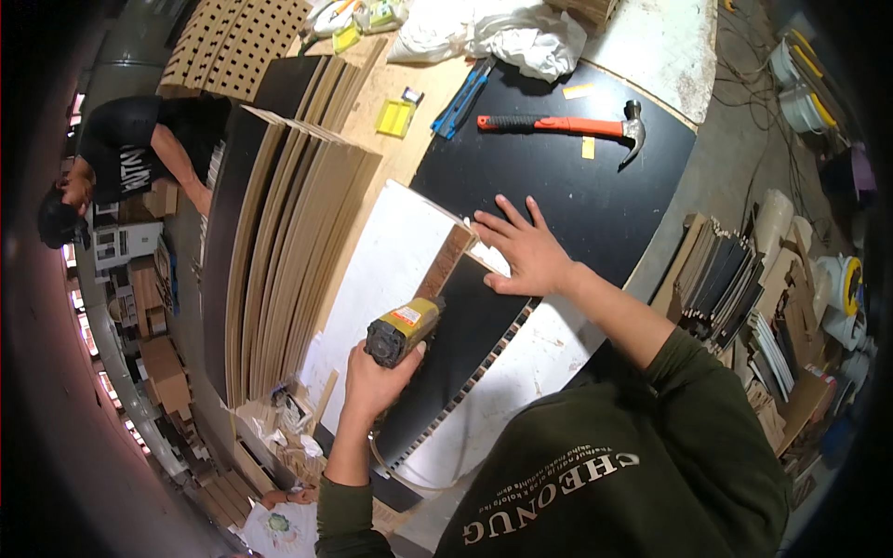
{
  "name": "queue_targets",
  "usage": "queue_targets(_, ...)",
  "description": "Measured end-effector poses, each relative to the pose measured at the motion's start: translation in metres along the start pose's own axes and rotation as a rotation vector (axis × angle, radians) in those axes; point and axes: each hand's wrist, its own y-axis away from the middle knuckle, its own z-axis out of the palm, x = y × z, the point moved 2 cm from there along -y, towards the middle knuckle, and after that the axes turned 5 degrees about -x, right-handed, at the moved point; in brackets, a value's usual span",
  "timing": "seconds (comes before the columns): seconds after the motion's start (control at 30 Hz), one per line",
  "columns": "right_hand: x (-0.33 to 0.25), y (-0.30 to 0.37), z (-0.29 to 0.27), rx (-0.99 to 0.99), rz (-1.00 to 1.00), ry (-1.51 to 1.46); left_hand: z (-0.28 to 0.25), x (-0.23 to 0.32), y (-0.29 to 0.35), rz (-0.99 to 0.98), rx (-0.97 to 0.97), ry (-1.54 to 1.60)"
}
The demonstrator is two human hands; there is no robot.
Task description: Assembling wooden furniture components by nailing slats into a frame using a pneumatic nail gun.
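Observation:
My left hand (372, 383) is closed round the handle of a nail gun (405, 330) with a yellow and black head. A thin hose curves below that hand. The gun's nose is hidden behind its body, over a narrow brown wooden strip (445, 262). My right hand (528, 253) lies with spread fingers at the strip's far end, touching the corner where it meets a black panel (462, 321). Small notches run along that panel's near edge. Beneath and beside it lie white boards (372, 251).
An orange-handled claw hammer (558, 123) and a blue hand tool (460, 100) lie on a black board (651, 186). Upright panels (288, 251) stand stacked at left. A co-worker (139, 153) bends beyond them. Offcuts (721, 279) and buckets (842, 302) stand at right.

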Motion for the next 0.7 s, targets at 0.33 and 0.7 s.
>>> queue_targets(0.33, 0.0, 0.0, -0.003, 0.003, 0.01, -0.014, 0.003, 0.023, -0.017, -0.008, -0.043, -0.012)
queue_targets(0.7, -0.001, 0.004, 0.001, -0.005, 0.017, -0.028, 0.002, 0.032, -0.018, 0.002, -0.057, -0.019)
